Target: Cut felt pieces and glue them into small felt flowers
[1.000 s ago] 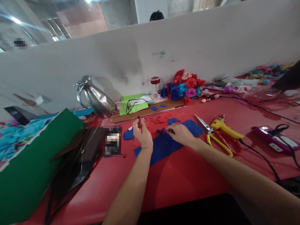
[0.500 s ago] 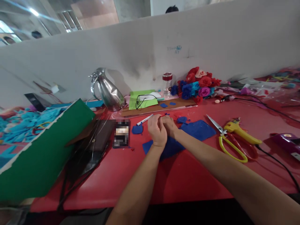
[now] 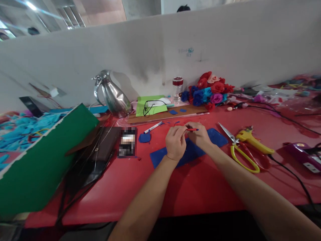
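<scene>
My left hand (image 3: 176, 143) and my right hand (image 3: 199, 135) are close together over a flat blue sheet (image 3: 160, 157), fingers bent and closed. Between them shows a thin red stick (image 3: 192, 129) with a dark blue end. It runs from the left fingertips across the front of the right fingers. What else the right fingers grip is hidden. The blue sheet reaches out past the right hand (image 3: 217, 136). Left of the hands lie a small cut blue piece (image 3: 144, 136) and a white marker (image 3: 153, 127).
Yellow-and-red-handled scissors (image 3: 244, 156) and a yellow glue gun (image 3: 253, 140) with its cord lie right. Behind stand a steel jug (image 3: 114, 97), a lidded jar (image 3: 177, 92) and fabric flowers (image 3: 210, 88). A green board (image 3: 50, 160) and dark bag (image 3: 105, 144) occupy the left.
Both hands have moved slightly right, and the red stick now shows more clearly between them. The small blue piece beside the right hand is no longer visible. The view has shifted a little.
</scene>
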A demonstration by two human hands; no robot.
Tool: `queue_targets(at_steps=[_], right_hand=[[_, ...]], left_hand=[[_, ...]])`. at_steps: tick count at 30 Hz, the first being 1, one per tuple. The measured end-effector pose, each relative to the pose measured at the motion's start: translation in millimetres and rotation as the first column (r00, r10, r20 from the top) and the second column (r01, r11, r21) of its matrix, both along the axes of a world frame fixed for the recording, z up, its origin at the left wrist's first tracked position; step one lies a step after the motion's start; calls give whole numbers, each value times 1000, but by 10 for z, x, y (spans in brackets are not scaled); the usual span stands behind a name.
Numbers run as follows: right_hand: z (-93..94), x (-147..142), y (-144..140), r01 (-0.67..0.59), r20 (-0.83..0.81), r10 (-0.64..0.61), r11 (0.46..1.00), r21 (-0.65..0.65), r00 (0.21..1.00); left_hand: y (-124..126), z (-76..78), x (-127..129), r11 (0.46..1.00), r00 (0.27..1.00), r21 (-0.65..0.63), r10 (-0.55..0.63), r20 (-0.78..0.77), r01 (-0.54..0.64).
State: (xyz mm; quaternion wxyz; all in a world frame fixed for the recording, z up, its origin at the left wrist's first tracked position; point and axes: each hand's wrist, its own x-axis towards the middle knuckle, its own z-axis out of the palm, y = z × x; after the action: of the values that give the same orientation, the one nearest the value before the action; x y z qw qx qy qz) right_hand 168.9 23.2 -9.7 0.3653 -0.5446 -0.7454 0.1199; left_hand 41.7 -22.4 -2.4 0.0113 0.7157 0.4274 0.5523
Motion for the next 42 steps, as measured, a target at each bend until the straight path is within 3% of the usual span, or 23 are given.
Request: queue_targets(at_steps=[6, 16, 20, 27, 42], right_hand=[[-69, 67, -102, -9, -186, 28, 995, 104, 982], [2, -22, -205, -76, -119, 110, 962, 263, 987], [41, -56, -286, -83, -151, 132, 953, 291, 980], [129, -96, -380, -204, -138, 266, 914, 350, 954], [120, -129, -387, -182, -211, 279, 904, 388, 937]], left_hand=[[40, -17, 7, 999, 1000, -44, -11, 3, 11], [46, 15, -15, 995, 995, -100, 11, 101, -1], [77, -22, -22, 990, 970, -133, -14, 244, 48], [156, -112, -47, 949, 852, -229, -71, 519, 218], [129, -75, -45, 937, 836, -242, -84, 543, 251]])
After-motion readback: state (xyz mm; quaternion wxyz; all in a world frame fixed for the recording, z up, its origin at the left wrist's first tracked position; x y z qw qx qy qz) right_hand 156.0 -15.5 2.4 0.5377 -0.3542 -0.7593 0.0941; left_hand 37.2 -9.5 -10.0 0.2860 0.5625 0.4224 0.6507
